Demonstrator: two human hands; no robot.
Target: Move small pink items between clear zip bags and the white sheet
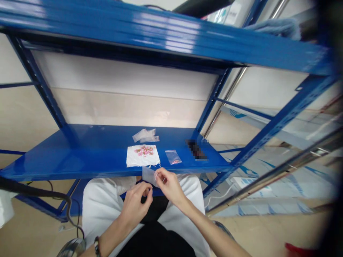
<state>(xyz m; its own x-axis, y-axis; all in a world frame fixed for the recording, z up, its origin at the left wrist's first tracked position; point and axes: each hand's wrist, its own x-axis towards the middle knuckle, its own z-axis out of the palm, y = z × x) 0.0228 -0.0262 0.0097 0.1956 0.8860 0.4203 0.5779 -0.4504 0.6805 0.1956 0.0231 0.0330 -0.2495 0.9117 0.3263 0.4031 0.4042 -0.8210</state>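
My right hand (166, 182) pinches a small clear plastic bag (148, 175) by its right side, just in front of the shelf edge and above my lap. My left hand (137, 200) is beside it on the left, fingers curled with thumb and fingertips close together. Whatever may be between them is too small to make out. Beyond the hands, a white cloth-like sheet (131, 159) lies on the blue shelf, with many small pink and green pieces (144, 150) spread over it. To its right rests a clear zip bag (173, 156) with a few similar pieces at its bottom.
Several flat clear bags (146, 135) lie overlapped behind the white sheet. A dark, pixelated object (197, 150) is at the shelf's right. An upper blue beam (160, 34) crosses overhead, and a blue post (268, 125) slopes along the right. A black cable (40, 187) runs at left.
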